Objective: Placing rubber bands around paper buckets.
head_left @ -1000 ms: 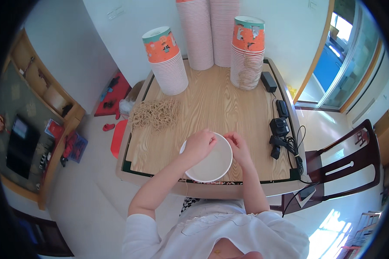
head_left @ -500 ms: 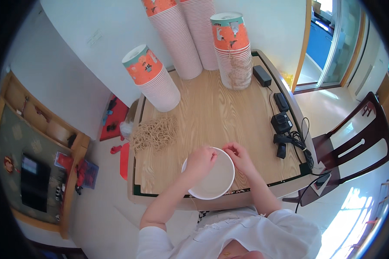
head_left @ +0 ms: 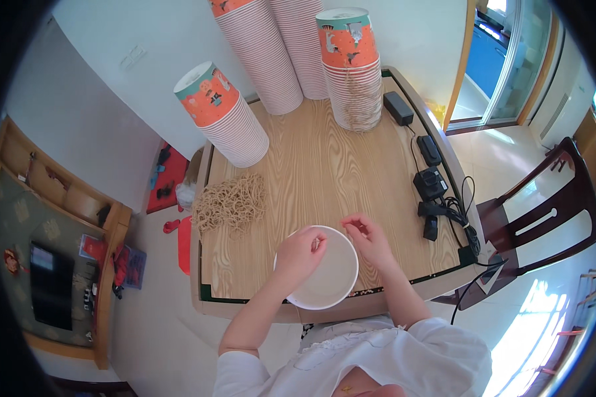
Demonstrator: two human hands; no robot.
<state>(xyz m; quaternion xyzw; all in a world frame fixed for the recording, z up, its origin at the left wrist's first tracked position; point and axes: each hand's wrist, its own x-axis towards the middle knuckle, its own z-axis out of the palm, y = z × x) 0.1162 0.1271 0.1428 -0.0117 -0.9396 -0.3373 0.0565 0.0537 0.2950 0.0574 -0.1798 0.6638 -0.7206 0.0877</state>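
Observation:
A white round paper tub [head_left: 331,288] sits mouth up at the table's near edge, its inside facing me. My left hand [head_left: 298,255] is over the tub's left side with the fingers curled closed; a tiny pale bit shows at the fingertips, too small to name. Just off the tub's upper right rim is my right hand [head_left: 369,239], thumb and fingers pinched together. Whatever it may hold is hidden. To the left lies a loose heap of tan twine [head_left: 230,204], nearest my left hand.
Stacks of paper tubs, coral printed at the top, stand at the back: a short stack [head_left: 222,116], a twine-wrapped stack [head_left: 352,79] and two taller ones. Black power adapters [head_left: 430,183] and cables line the table's right side. A dark wooden chair [head_left: 543,212] stands at right.
My left hand has drawn slightly down and away from my right hand. The tub's rim sits a little further left, and the whole view has shifted slightly.

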